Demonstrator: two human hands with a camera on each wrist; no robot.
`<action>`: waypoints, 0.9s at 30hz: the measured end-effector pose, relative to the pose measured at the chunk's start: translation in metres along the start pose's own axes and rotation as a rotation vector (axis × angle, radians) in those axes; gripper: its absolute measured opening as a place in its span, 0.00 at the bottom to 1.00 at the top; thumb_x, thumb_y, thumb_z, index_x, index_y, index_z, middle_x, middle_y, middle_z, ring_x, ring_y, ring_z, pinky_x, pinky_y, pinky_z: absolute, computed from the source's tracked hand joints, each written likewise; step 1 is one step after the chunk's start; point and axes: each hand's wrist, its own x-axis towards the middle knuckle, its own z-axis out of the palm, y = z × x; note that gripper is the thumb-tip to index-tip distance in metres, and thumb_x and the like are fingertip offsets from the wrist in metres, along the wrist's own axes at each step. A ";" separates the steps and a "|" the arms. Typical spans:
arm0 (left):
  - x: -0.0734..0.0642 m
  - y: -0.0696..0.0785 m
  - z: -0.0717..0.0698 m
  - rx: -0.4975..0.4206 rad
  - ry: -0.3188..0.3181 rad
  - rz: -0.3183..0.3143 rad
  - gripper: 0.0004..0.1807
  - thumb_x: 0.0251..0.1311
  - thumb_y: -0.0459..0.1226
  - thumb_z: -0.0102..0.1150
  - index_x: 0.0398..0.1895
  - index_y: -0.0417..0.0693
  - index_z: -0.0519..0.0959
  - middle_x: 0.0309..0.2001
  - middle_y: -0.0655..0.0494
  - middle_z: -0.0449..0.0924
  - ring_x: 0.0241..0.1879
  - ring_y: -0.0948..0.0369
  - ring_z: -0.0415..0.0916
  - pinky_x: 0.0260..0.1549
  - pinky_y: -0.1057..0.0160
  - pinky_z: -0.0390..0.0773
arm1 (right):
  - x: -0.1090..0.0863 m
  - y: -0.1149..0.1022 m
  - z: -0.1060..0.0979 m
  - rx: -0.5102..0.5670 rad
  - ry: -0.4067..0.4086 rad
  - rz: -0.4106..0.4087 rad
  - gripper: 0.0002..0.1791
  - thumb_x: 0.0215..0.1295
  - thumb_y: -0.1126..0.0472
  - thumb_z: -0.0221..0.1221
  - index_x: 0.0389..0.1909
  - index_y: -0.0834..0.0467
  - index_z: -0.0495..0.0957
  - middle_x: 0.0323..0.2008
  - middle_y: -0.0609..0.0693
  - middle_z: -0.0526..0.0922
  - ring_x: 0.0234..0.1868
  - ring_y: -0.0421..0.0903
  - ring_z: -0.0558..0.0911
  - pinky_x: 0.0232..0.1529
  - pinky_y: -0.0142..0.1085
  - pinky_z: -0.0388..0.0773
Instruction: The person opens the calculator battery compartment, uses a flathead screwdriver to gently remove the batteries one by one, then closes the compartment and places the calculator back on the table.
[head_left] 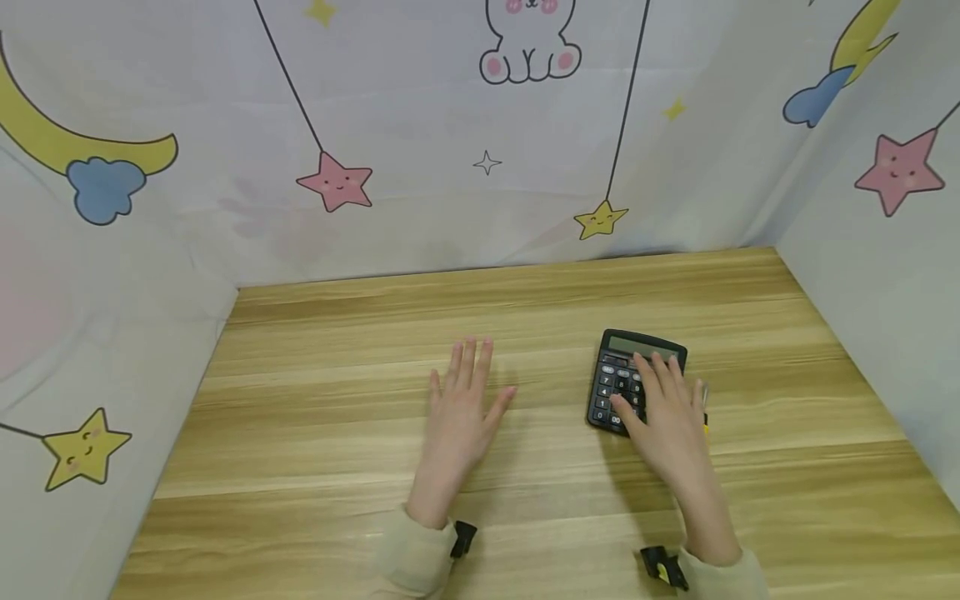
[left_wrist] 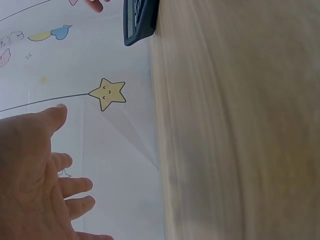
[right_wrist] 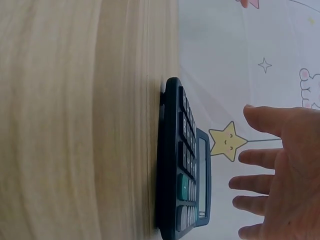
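Observation:
A black calculator [head_left: 613,385] with a grey display lies on the wooden table, right of the middle. My right hand [head_left: 671,421] hovers above its right side, fingers spread, and hides part of the keys. In the right wrist view, a gap shows between this hand [right_wrist: 290,165] and the calculator [right_wrist: 181,170], which has one green key. My left hand [head_left: 459,417] is held over the table to the calculator's left, its fingers straight and holding nothing. The left wrist view shows that hand [left_wrist: 35,170] raised off the wood, with the calculator [left_wrist: 140,20] at the top.
Just right of my right hand, a small thing with a yellow and black part [head_left: 706,421] is mostly hidden. White cloth walls [head_left: 420,225] printed with stars and moons stand at the table's back and sides. Wood-grained tabletop [head_left: 322,400] surrounds the calculator.

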 end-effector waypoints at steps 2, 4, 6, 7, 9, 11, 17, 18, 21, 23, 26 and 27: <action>0.001 0.002 0.002 -0.001 0.005 0.015 0.39 0.69 0.59 0.39 0.77 0.56 0.45 0.78 0.52 0.42 0.78 0.51 0.39 0.70 0.33 0.48 | -0.001 0.001 -0.001 0.009 -0.003 0.012 0.39 0.70 0.43 0.51 0.73 0.60 0.53 0.73 0.69 0.51 0.75 0.68 0.45 0.71 0.69 0.33; 0.001 0.003 0.004 -0.004 0.003 0.022 0.39 0.69 0.59 0.39 0.77 0.56 0.45 0.78 0.52 0.42 0.78 0.51 0.39 0.70 0.33 0.48 | -0.001 0.003 -0.001 0.019 0.000 0.020 0.39 0.70 0.43 0.51 0.73 0.61 0.53 0.73 0.70 0.51 0.75 0.68 0.45 0.71 0.69 0.32; 0.002 0.005 0.006 -0.007 -0.007 0.023 0.39 0.69 0.59 0.38 0.77 0.57 0.44 0.78 0.52 0.42 0.78 0.52 0.38 0.71 0.33 0.48 | -0.001 0.005 0.000 0.027 0.007 0.024 0.39 0.70 0.43 0.51 0.73 0.61 0.53 0.73 0.70 0.51 0.75 0.68 0.45 0.71 0.69 0.32; 0.003 0.006 0.007 -0.009 -0.008 0.026 0.39 0.69 0.59 0.38 0.77 0.57 0.43 0.78 0.52 0.42 0.78 0.52 0.38 0.71 0.33 0.48 | -0.001 0.006 0.000 0.030 0.011 0.025 0.39 0.70 0.44 0.51 0.73 0.61 0.53 0.73 0.70 0.51 0.75 0.68 0.45 0.71 0.69 0.32; 0.003 0.008 0.008 -0.015 -0.018 0.026 0.39 0.69 0.60 0.38 0.78 0.58 0.43 0.78 0.52 0.42 0.78 0.52 0.38 0.71 0.34 0.48 | -0.001 0.009 0.001 0.032 0.020 0.026 0.39 0.70 0.44 0.51 0.73 0.62 0.54 0.72 0.71 0.51 0.74 0.69 0.46 0.71 0.69 0.33; 0.004 0.009 0.009 -0.024 -0.024 0.031 0.39 0.69 0.60 0.38 0.78 0.57 0.43 0.78 0.52 0.41 0.78 0.52 0.38 0.71 0.34 0.47 | -0.002 0.010 0.001 0.030 0.022 0.030 0.39 0.70 0.43 0.51 0.73 0.62 0.54 0.72 0.71 0.51 0.74 0.69 0.46 0.71 0.69 0.33; 0.007 0.014 0.013 -0.070 -0.042 0.045 0.40 0.69 0.59 0.39 0.78 0.58 0.42 0.78 0.52 0.40 0.78 0.51 0.38 0.72 0.35 0.47 | -0.002 0.013 -0.003 0.037 0.027 0.046 0.39 0.70 0.44 0.51 0.73 0.64 0.53 0.72 0.72 0.51 0.73 0.71 0.47 0.71 0.69 0.36; 0.008 0.014 0.014 -0.077 -0.048 0.046 0.40 0.69 0.59 0.39 0.78 0.58 0.41 0.78 0.53 0.40 0.78 0.51 0.38 0.72 0.35 0.47 | -0.002 0.014 -0.003 0.043 0.031 0.047 0.39 0.70 0.44 0.51 0.73 0.64 0.53 0.71 0.72 0.52 0.73 0.72 0.48 0.71 0.69 0.36; 0.010 0.017 0.016 -0.092 -0.062 0.046 0.40 0.69 0.59 0.39 0.78 0.58 0.41 0.78 0.53 0.40 0.78 0.51 0.38 0.72 0.35 0.47 | -0.002 0.016 -0.003 0.062 0.046 0.053 0.39 0.70 0.45 0.51 0.72 0.65 0.53 0.71 0.73 0.52 0.72 0.72 0.48 0.70 0.69 0.38; 0.011 0.018 0.019 -0.100 -0.069 0.047 0.40 0.69 0.60 0.39 0.78 0.58 0.41 0.78 0.53 0.40 0.78 0.51 0.38 0.72 0.35 0.47 | -0.002 0.017 -0.003 0.074 0.056 0.058 0.39 0.70 0.46 0.52 0.72 0.65 0.54 0.71 0.73 0.52 0.72 0.72 0.49 0.70 0.69 0.39; 0.013 0.020 0.021 -0.111 -0.067 0.052 0.40 0.69 0.58 0.40 0.78 0.58 0.41 0.78 0.52 0.41 0.78 0.51 0.39 0.71 0.35 0.48 | -0.002 0.020 -0.003 0.087 0.065 0.067 0.39 0.70 0.47 0.52 0.72 0.66 0.54 0.71 0.73 0.52 0.72 0.72 0.50 0.70 0.70 0.40; 0.014 0.020 0.022 -0.112 -0.063 0.056 0.40 0.69 0.58 0.41 0.78 0.58 0.42 0.78 0.51 0.42 0.77 0.51 0.39 0.71 0.35 0.49 | -0.002 0.021 -0.003 0.092 0.067 0.071 0.39 0.70 0.47 0.52 0.72 0.66 0.54 0.71 0.73 0.52 0.72 0.72 0.50 0.70 0.70 0.40</action>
